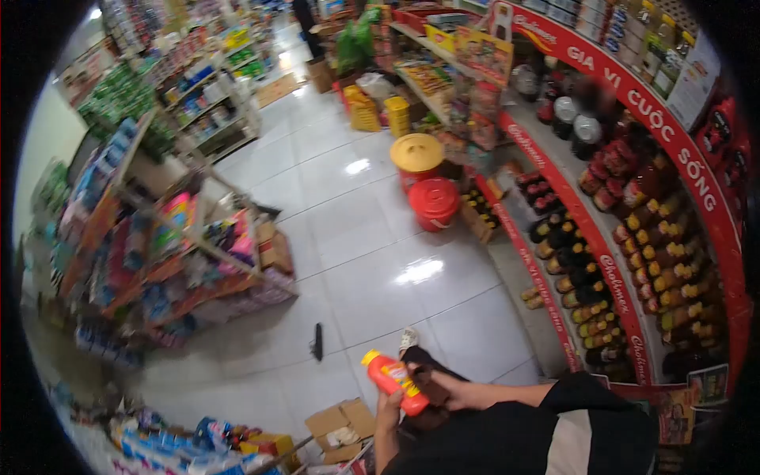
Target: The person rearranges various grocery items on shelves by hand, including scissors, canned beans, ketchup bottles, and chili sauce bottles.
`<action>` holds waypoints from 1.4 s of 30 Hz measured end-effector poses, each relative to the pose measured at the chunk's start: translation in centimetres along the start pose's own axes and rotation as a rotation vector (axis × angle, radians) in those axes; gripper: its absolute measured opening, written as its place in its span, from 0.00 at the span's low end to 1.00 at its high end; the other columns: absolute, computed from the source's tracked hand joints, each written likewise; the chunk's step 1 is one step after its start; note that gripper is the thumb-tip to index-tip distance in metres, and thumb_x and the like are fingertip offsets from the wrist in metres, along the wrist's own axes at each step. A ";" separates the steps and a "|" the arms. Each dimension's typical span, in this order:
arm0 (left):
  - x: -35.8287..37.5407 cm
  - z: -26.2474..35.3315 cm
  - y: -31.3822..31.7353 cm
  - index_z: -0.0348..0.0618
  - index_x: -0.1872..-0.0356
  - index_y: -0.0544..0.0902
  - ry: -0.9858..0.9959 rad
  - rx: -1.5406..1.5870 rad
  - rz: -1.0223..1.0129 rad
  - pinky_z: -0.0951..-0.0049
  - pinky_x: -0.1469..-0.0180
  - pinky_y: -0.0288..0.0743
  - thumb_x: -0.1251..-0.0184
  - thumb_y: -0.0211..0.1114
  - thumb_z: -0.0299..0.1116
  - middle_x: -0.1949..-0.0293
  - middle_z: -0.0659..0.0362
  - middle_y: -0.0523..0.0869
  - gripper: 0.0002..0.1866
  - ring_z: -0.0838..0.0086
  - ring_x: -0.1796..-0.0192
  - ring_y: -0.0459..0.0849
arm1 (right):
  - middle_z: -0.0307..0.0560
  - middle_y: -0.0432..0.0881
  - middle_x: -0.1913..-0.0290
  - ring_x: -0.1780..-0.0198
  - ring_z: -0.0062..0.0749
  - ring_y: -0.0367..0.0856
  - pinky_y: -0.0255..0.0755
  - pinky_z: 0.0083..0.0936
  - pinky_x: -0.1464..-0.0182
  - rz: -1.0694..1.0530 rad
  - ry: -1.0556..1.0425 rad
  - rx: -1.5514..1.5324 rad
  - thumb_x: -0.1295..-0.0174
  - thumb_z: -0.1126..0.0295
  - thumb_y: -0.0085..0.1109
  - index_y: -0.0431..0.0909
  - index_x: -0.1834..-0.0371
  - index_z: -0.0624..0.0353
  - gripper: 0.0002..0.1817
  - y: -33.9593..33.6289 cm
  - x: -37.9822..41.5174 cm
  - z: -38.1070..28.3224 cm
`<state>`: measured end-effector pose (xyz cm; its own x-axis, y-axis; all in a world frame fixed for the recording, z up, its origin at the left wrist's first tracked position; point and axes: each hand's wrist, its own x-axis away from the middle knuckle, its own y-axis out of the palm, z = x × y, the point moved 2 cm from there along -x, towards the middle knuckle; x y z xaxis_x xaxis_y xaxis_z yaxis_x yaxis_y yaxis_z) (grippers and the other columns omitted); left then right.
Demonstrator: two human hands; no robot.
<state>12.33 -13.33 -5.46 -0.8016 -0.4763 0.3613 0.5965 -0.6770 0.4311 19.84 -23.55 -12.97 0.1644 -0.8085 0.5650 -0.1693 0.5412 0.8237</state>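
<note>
A red-orange bottle [396, 381] with a yellow cap and a yellow label is held tilted near the bottom centre. My left hand [388, 412] is wrapped round its lower left side. On the bottle's right, my right hand [453, 392] is closed round a dark brown cloth or object [430, 386], too blurred to name, which touches the bottle. Below the hands, an open cardboard box [342, 430] holds something pale.
Shelves of sauce bottles [590, 273] with red edges rise close on the right. A red lidded bucket [434, 202] and a yellow-lidded one [416, 152] stand ahead. Packed racks [182, 261] line the left. A dark object [317, 342] lies on the tiled floor [372, 277].
</note>
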 end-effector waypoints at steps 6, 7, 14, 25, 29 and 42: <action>-6.7 -3.3 1.4 0.34 0.42 0.59 0.007 0.272 -0.023 0.70 0.48 0.68 0.46 0.58 0.54 0.52 0.54 0.72 0.39 0.68 0.51 0.73 | 0.40 0.71 0.50 0.47 0.25 0.68 0.61 0.21 0.45 0.034 -0.206 -0.068 0.37 0.56 0.44 0.65 0.44 0.59 0.23 4.2 1.8 -5.1; -8.6 -3.8 1.5 0.34 0.42 0.59 -0.012 0.306 0.000 0.69 0.48 0.68 0.46 0.58 0.53 0.52 0.54 0.72 0.38 0.68 0.51 0.74 | 0.40 0.69 0.48 0.45 0.24 0.65 0.58 0.19 0.43 0.267 -0.209 0.051 0.37 0.57 0.44 0.64 0.43 0.60 0.23 4.3 1.6 -5.8; -16.1 -7.5 -0.4 0.34 0.43 0.61 -0.167 0.372 0.219 0.69 0.49 0.69 0.46 0.58 0.51 0.53 0.54 0.73 0.36 0.67 0.51 0.74 | 0.52 0.63 0.41 0.39 0.39 0.59 0.54 0.32 0.40 0.446 -0.467 0.497 0.43 0.46 0.50 0.54 0.38 0.62 0.38 2.3 -2.5 -8.8; -18.8 -8.1 -5.0 0.34 0.45 0.63 -0.311 0.329 0.312 0.69 0.50 0.70 0.46 0.58 0.46 0.54 0.53 0.74 0.32 0.66 0.52 0.74 | 0.54 0.67 0.48 0.48 0.48 0.68 0.64 0.40 0.49 0.605 -0.529 0.965 0.55 0.47 0.65 0.58 0.39 0.58 0.43 2.7 -8.2 -12.3; -18.9 -8.2 -6.5 0.34 0.46 0.64 -0.333 0.317 0.333 0.69 0.50 0.70 0.46 0.58 0.45 0.54 0.52 0.74 0.30 0.66 0.52 0.75 | 0.54 0.72 0.52 0.50 0.46 0.71 0.65 0.39 0.51 0.638 -0.728 1.000 0.56 0.51 0.66 0.66 0.46 0.60 0.36 0.9 -9.8 -10.9; -18.2 -7.1 -8.4 0.33 0.49 0.67 -0.326 0.271 0.344 0.69 0.52 0.71 0.45 0.58 0.40 0.55 0.51 0.76 0.26 0.65 0.53 0.75 | 0.51 0.74 0.51 0.48 0.42 0.71 0.65 0.37 0.47 0.594 -0.601 0.727 0.58 0.59 0.69 0.69 0.48 0.59 0.33 0.9 -6.4 -11.5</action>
<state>21.67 -2.96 -21.56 -0.5305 -0.4170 0.7380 0.8455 -0.3234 0.4250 29.79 -15.26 -15.34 -0.5957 -0.5532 0.5824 -0.6259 0.7741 0.0952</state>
